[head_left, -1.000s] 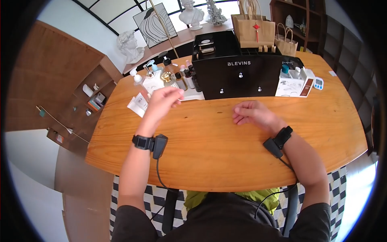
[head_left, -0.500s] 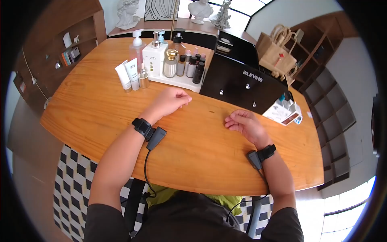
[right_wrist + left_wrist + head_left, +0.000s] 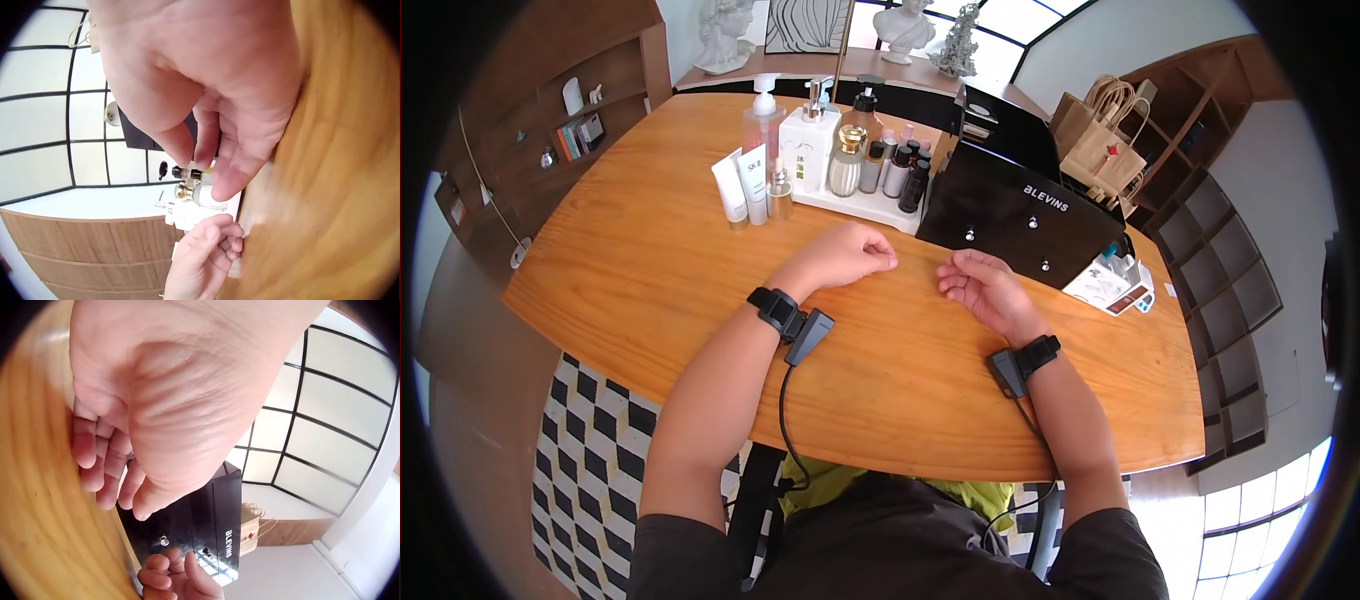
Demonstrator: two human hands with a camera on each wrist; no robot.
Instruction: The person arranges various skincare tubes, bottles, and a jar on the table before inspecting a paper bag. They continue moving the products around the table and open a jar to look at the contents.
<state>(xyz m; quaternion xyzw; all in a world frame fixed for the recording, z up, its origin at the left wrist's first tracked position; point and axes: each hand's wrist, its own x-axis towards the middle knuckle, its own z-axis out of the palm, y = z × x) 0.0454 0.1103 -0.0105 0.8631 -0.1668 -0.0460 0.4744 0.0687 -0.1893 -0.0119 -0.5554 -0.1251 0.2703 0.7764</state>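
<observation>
Both hands are over the wooden table (image 3: 870,370), palms facing each other, a short gap between them. The left hand (image 3: 847,257) has loosely bent fingers and holds nothing; its side lies at the tabletop in the left wrist view. Across from it, the right hand (image 3: 988,287) also holds nothing, its fingers (image 3: 240,169) relaxed and slightly curled. Beyond the hands stands a black cosmetics box (image 3: 1020,205) with small clear knobs and BLEVINS lettering. Left of the box, a white tray (image 3: 855,204) carries a white pump bottle (image 3: 808,152), a gold-capped perfume bottle (image 3: 846,168) and several small bottles.
Two white tubes (image 3: 742,188) and a small gold-toned bottle (image 3: 779,194) stand left of the tray. A white box with bottles (image 3: 1106,284) sits at the right of the black box. Paper bags (image 3: 1104,150) are behind it. Cables (image 3: 784,420) hang from both wrist cameras.
The head view has turned, so the table and its items appear rotated and shifted. The two hands have drawn closer together in front of the black box, both still holding nothing.
</observation>
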